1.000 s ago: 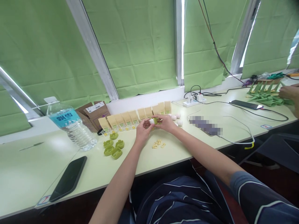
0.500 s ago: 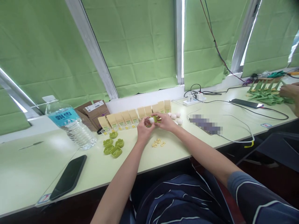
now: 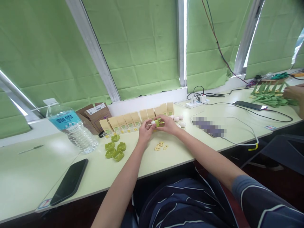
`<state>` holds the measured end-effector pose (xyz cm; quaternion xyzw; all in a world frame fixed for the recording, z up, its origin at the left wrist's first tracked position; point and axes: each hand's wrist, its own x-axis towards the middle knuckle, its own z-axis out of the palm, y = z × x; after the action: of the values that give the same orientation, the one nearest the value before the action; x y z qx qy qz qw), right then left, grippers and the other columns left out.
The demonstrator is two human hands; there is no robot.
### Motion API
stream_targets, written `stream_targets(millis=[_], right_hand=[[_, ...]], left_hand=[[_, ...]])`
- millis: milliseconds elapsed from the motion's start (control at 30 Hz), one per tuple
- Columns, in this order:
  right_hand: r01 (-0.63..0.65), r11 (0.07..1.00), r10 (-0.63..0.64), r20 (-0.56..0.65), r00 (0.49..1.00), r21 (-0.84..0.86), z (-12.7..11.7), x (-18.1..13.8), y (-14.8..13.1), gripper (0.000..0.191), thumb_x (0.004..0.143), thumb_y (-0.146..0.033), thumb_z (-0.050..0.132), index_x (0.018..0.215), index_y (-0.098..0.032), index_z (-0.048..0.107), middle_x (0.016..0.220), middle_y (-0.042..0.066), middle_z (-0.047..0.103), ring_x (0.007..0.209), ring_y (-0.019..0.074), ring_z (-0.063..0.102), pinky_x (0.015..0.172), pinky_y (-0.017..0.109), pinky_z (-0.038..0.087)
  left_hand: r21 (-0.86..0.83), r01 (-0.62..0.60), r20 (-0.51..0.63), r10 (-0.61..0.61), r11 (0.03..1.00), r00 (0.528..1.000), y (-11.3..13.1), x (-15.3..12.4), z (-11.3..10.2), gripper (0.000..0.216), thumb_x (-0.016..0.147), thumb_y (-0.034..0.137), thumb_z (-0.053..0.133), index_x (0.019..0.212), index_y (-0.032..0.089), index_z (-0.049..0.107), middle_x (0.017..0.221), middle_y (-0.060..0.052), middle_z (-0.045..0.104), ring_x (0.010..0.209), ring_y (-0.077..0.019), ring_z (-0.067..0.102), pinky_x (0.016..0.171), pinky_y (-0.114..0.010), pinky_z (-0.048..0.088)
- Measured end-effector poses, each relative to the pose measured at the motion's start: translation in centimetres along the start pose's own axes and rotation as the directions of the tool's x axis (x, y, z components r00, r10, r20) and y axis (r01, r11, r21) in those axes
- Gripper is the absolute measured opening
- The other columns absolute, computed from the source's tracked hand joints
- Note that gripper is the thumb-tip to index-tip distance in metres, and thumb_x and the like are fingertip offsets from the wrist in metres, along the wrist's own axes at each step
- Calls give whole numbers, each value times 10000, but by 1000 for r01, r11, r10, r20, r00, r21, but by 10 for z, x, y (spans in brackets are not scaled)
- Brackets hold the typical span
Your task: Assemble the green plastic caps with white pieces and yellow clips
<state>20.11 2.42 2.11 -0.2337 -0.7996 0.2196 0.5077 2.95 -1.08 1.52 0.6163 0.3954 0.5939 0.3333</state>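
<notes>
Above the table, my left hand [image 3: 145, 129] is closed around a small white rounded piece [image 3: 153, 122]. My right hand [image 3: 169, 125] pinches a green piece [image 3: 157, 123] pressed against the white one; fingers cover much of both. Close to my right hand lie several pale pinkish-white rounded pieces [image 3: 176, 119]. Between my forearms sits a loose group of small yellow loops [image 3: 161, 146]. Several hollow green pieces [image 3: 118, 155] are clustered left of my left forearm. Behind my hands runs a row of tan cards with clear bases [image 3: 128, 119].
A large water bottle [image 3: 71, 125] and an open cardboard box [image 3: 93, 117] stand at the left. A black phone [image 3: 69, 182] lies near the front edge. Rightward are a power strip [image 3: 198, 103], cables and another phone [image 3: 250, 105]. Another person's hand [image 3: 294, 93] is at green items [image 3: 269, 98].
The green piece has turned slightly and now sits in line with the white piece between my fingers. Both hands stay in nearly the same place.
</notes>
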Motion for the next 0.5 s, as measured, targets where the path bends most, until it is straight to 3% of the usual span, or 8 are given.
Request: stream_targets(millis=[200,300,500], right_hand=[[-40,997,38,24,999,67,-1,-2,-4,424,763,-351,763,1137,-207,625,1120,72,692,886,190,686,828,347,580],[13,1000,-13,34,999,15,-1,-1,-3,386,761,-285,739,1125,-210,632,1135,70,682,971,209,673,864,359,571],[110,988,-108,19,994,-112,1,1,-3,359,737,-110,658,1079,-219,653,1127,73,657,1089,242,618,930,400,536]], left_hand=[[69,-26,-24,27,997,999,3,-3,-1,456,774,475,728,1098,171,624,1007,-96,702,880,-196,710,722,-282,561],[152,-54,-36,60,987,998,4,-5,1,401,767,364,727,1109,178,634,974,-77,712,809,-179,710,700,-279,562],[410,-181,-54,222,894,974,10,-7,8,350,750,189,679,1099,205,669,937,-53,727,813,-185,683,830,-339,544]])
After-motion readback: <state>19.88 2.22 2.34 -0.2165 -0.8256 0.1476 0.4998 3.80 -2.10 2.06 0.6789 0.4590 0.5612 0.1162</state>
